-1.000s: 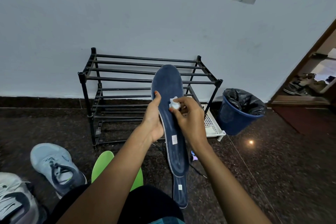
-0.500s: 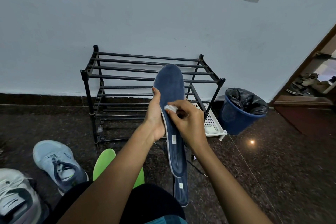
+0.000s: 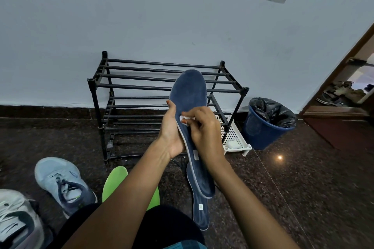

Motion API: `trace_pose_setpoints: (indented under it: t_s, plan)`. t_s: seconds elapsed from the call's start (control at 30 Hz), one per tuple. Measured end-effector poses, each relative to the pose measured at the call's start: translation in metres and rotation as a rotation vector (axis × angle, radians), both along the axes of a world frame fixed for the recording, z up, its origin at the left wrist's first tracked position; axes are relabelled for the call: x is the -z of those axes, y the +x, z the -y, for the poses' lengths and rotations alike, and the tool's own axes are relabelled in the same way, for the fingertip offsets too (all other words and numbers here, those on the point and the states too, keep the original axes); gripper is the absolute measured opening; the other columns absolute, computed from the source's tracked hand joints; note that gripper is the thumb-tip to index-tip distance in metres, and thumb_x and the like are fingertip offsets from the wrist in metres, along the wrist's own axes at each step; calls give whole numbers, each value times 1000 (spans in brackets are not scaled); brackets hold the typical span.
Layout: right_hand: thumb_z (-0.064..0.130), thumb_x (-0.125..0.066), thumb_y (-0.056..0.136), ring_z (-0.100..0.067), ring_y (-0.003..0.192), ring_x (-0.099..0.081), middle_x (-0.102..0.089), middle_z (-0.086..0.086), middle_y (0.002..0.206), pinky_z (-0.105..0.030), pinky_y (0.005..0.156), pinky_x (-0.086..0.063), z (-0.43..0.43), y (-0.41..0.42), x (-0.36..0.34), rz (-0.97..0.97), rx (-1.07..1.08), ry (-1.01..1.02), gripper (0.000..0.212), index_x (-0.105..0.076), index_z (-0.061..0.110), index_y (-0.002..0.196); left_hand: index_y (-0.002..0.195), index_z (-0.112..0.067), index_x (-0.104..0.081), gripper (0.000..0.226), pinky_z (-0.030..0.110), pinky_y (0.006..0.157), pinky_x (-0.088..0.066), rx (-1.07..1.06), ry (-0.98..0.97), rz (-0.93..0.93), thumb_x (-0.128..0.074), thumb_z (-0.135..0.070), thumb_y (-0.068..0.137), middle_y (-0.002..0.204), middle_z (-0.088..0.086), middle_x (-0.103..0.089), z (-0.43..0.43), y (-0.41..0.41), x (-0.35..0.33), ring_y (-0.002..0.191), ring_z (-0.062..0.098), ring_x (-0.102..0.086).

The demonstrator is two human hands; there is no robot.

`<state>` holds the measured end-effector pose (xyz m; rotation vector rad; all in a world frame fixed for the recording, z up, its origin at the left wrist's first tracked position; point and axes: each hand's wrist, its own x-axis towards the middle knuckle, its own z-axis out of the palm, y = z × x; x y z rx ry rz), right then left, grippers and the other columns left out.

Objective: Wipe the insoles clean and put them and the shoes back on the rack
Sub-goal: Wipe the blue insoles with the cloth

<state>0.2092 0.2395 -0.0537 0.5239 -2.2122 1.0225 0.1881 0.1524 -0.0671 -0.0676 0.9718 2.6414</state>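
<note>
Head view: a dark blue insole (image 3: 188, 93) is held up in mid-air in front of the rack, toe end pointing up and far, heel end down toward the person. The left hand (image 3: 171, 133) grasps its left edge around the middle, with the thumb curled onto the upper face. The right hand (image 3: 204, 129) pinches a small white wad (image 3: 185, 117) (cloth or tissue, I cannot tell which) and presses it against the insole's face just beside the left thumb. Below the held insole a second blue insole (image 3: 200, 214) lies on the dark speckled floor (image 3: 303, 188), its far end hidden behind the first. To its left a bright green insole (image 3: 114, 182) lies on the floor, partly covered by the left forearm. Farther left sits a light blue shoe (image 3: 62, 182), and at the near left corner a white shoe (image 3: 14, 218). The black bar rack (image 3: 141, 87) stands against the pale wall (image 3: 141, 26). Just right of the rack a white perforated tray (image 3: 232, 133) rests on the floor, and beside that a blue bin (image 3: 261, 133) lined with a black bag
</note>
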Motion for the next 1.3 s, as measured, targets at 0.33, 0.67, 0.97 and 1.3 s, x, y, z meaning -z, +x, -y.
trace_pose_setpoints:
  t_s: [0.33,0.67,0.97,1.3]
  plan:
    - [-7,-49,78,-6,81,-52,-58,-7,86,-8,77,-41,3,26,11,56,-103,19,20,-68,0,81,113,-6,-66,81,32,89,-43,-33,-2,0,-19,-68,90,128,15,-58,7,-6,4,86,23,-65]
    - [-9,-50,77,-23,75,-54,-57,-12,82,-6,72,-35,17,9,4,35,-34,53,19,-67,-1,76,134,-4,-48,88,34,111,-31,-14,42,17,-30,-74,84,142,19,-43,15,-13,12,128,28,-46]
    - [-11,-49,76,-16,73,-51,-56,-11,80,-1,71,-35,11,16,6,51,-35,40,20,-66,-1,74,125,-2,-55,87,33,104,-39,5,-19,-17,-21,-73,87,134,21,-51,12,-9,10,115,30,-56]
    - [-10,-51,75,-8,75,-52,-58,-11,81,1,74,-33,14,21,7,136,-106,29,19,-67,0,77,129,-8,-54,80,28,86,-46,-46,31,4,-25,-70,88,132,21,-54,20,-12,8,98,26,-61]
